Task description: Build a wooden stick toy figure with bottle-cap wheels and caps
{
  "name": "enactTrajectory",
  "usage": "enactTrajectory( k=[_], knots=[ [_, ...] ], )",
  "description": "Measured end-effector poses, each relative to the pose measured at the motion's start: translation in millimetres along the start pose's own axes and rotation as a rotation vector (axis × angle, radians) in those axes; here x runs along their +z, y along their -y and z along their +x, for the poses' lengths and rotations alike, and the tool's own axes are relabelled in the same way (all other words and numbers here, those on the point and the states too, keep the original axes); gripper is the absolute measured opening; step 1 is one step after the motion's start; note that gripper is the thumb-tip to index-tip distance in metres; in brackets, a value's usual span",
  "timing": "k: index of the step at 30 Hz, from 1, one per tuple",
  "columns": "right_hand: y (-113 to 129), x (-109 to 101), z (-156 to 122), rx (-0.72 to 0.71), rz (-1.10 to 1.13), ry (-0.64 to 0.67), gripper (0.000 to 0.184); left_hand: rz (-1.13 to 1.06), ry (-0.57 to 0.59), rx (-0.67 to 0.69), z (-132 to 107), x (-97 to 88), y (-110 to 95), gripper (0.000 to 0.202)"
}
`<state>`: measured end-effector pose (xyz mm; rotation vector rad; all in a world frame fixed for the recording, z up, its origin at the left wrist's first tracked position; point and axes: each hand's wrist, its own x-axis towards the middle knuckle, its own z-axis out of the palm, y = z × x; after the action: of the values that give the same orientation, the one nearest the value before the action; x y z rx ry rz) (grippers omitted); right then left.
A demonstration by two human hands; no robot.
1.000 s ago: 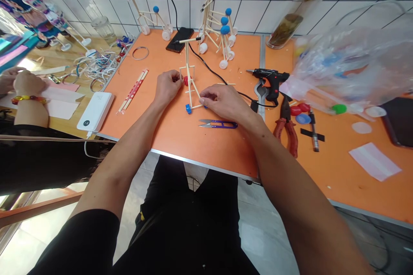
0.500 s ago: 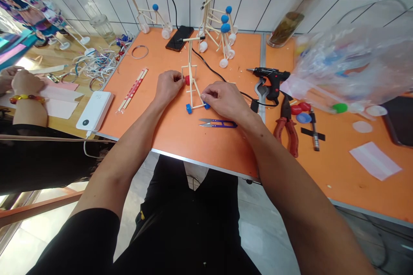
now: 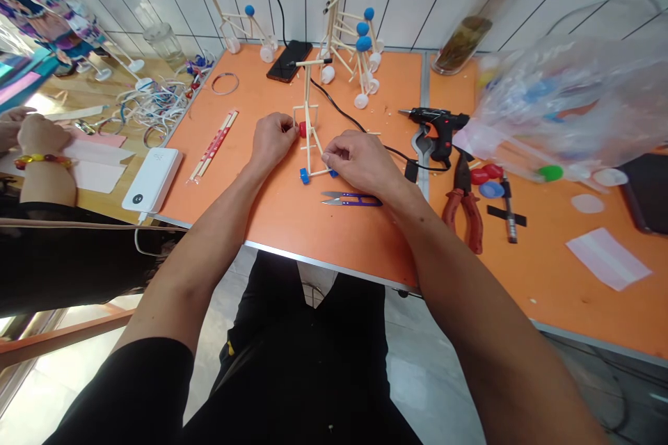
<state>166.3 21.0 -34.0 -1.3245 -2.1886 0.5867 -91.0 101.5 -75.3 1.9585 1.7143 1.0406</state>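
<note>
A small model tricycle frame [image 3: 307,135] of pale wooden sticks stands on the orange table, with blue pieces at its near corners and a red cap [image 3: 303,129] on its left side. My left hand [image 3: 272,139] is closed beside the cap, its fingertips pinched at the frame's left edge; the fingers partly hide the contact. From the right, my right hand [image 3: 358,161] pinches the frame's near right side and partly covers one blue piece [image 3: 333,172]. Blue thread snips [image 3: 360,201] lie just below that hand.
Similar stick models [image 3: 360,49] stand at the back by a phone [image 3: 290,60]. Wrapped chopsticks [image 3: 213,146] and a power bank [image 3: 153,179] lie left. To the right are a glue gun [image 3: 442,131], pliers [image 3: 463,205] and a plastic bag [image 3: 568,101]. Another person's hands [image 3: 39,132] work far left.
Both hands keep nearly the same places at the stick frame. The whole view has shifted very slightly; nothing has been let go or taken up.
</note>
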Motion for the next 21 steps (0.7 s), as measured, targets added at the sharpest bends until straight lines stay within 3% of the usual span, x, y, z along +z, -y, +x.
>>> enactTrajectory(
  k=[12,21],
  knots=[
    [0,7,3,0.022,-0.002,-0.015,0.017,0.062,0.010,0.006,-2,0.4,-3,0.024],
    [1,7,3,0.019,-0.018,-0.013,0.023,-0.118,0.019,0.039,-4,-8.7,4,0.017]
  ],
)
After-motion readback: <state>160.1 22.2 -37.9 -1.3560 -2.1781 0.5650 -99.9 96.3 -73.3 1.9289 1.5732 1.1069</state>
